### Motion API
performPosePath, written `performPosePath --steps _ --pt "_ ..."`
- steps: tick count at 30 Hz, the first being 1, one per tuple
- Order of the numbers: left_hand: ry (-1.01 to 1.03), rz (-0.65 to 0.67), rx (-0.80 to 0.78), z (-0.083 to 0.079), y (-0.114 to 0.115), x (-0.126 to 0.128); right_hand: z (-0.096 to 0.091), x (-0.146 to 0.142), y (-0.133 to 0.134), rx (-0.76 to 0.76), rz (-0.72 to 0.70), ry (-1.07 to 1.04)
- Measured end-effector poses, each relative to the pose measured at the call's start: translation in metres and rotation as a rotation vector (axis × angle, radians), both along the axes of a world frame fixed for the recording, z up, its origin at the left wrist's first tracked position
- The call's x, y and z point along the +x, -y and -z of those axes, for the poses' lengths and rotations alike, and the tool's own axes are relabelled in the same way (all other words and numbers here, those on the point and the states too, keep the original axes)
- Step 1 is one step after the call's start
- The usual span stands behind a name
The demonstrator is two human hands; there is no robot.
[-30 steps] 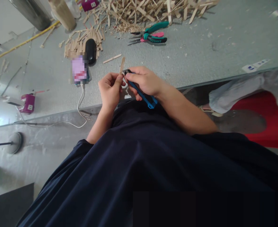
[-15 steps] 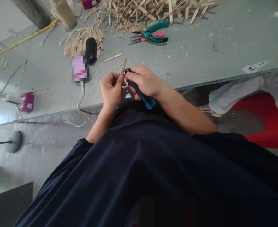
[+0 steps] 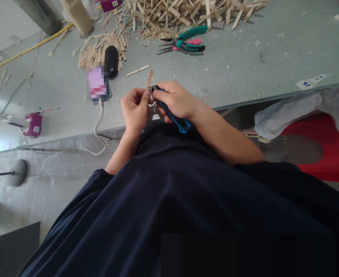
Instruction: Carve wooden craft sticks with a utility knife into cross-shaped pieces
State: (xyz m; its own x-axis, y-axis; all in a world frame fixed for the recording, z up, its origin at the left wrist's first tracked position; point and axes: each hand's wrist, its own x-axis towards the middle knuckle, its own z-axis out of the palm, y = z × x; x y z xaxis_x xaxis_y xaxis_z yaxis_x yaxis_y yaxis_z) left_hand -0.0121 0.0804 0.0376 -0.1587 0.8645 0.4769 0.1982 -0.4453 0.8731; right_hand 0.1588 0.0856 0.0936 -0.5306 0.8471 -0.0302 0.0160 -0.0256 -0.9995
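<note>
While left hand [image 3: 134,109] pinches wooden stick [image 3: 149,78] | right hand [image 3: 176,100] grips blue cutter [image 3: 180,124] | blade hidden

L hand [image 3: 134,109] pinches craft stick [image 3: 149,79] upright; R hand [image 3: 175,100] grips blue utility knife [image 3: 172,115] w/ tip at stick, at tabletop [image 3: 244,69] near edge.

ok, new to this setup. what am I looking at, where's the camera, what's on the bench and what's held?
No machine here: a person works bare-handed, and the one camera sits on their head, looking down past a dark shirt. The left hand pinches a flat wooden stick by its lower end; the right hand holds a blue utility knife, its front end by the stick. On the grey table lie a heap of similar sticks, green-handled pliers, a black oval object and a phone on a white cable.
</note>
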Motion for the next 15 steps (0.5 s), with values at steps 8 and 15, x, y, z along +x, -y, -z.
performPosePath --steps 8,15 --pt "-0.037 -0.034 -0.013 -0.0023 0.0016 0.0024 0.0003 -0.0001 -0.0007 0.006 -0.004 0.008" --pt "-0.010 -0.045 0.011 -0.0020 0.0011 0.0051 -0.0001 -0.0021 -0.0010 0.009 0.011 0.038"
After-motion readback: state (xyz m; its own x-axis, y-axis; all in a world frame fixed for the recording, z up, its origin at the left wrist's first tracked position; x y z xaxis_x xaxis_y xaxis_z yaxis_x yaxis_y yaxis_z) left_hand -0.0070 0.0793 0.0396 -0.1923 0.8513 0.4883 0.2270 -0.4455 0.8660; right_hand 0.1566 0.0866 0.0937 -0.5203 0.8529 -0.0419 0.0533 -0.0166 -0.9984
